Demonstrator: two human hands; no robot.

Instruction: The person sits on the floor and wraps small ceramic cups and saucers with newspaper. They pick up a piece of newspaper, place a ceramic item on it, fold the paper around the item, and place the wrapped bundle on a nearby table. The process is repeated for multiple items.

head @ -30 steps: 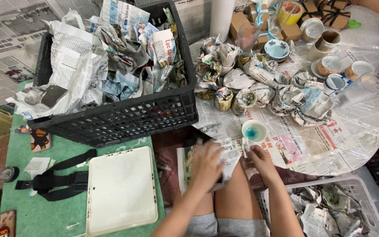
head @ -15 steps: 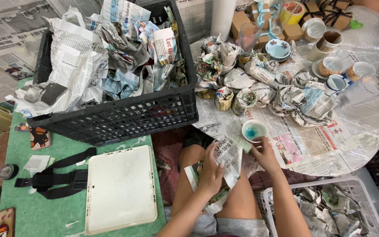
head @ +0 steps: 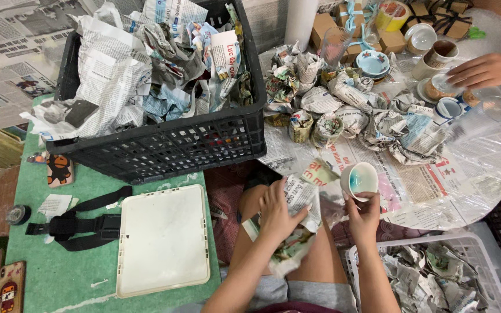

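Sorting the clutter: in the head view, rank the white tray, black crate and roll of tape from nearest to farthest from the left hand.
1. White tray, just to its left.
2. Black crate, up and left.
3. Roll of tape, far left on the green mat.

Measured from the left hand.

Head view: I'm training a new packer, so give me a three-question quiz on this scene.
1. True or false: the right hand holds a cup.
2. What does the left hand grip: A) tray, B) newspaper, C) strap?
3. What fills the black crate?

Key: 1 true; 2 B; 3 crumpled newspaper.
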